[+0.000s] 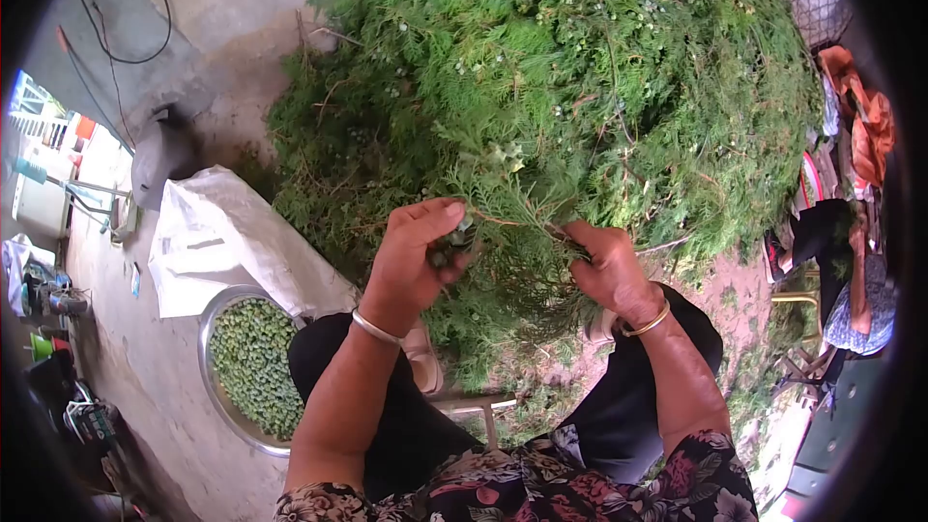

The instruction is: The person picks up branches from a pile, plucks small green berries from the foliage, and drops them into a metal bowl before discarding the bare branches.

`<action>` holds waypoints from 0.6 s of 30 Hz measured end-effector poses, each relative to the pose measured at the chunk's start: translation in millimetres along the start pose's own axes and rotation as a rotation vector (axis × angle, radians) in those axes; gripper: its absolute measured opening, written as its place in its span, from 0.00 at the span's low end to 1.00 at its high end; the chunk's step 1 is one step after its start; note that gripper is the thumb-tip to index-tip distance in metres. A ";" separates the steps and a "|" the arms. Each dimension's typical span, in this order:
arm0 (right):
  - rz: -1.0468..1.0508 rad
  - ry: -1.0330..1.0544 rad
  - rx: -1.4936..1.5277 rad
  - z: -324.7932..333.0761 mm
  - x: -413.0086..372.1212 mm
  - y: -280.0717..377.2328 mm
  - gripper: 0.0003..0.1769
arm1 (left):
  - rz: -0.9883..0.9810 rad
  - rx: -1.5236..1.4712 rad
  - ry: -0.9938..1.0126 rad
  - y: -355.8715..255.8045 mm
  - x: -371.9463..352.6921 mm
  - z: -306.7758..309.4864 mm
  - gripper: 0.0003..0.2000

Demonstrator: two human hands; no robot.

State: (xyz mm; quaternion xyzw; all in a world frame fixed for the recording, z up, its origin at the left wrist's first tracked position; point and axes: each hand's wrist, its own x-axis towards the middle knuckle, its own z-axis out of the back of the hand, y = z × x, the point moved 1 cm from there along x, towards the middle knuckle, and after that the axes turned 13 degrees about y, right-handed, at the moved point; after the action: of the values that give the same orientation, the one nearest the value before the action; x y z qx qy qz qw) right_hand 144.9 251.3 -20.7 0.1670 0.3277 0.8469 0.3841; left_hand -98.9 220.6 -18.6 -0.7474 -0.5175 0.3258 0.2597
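Observation:
A leafy green conifer sprig (522, 216) is stretched between my two hands, in front of a large heap of the same branches (570, 68). My right hand (614, 271) grips the sprig's stem at its right side. At the sprig's left end, my left hand (416, 246) is closed, thumb on top, with several small pale-green cones (452, 249) showing between its fingers. To the left of my knee stands a round metal basin (207, 367) holding a mass of loose green cones (256, 367).
A white woven sack (242, 232) lies beside the basin, partly against the heap. Black cables (116, 58) and a grey object (159, 159) are at upper left. On the right, a person's arm (858, 271) shows near an orange cloth (865, 116). Fallen sprigs litter the floor (710, 309).

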 end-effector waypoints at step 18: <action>0.028 0.056 -0.247 6.5 -1.3 -0.3 0.21 | 0.038 0.088 -0.021 -0.5 -1.3 -3.9 0.09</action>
State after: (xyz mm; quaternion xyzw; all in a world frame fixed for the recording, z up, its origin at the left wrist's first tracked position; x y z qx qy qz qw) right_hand 149.3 253.2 -16.2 0.0992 0.2294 0.8903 0.3806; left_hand -96.7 219.3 -15.4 -0.7416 -0.4909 0.3608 0.2807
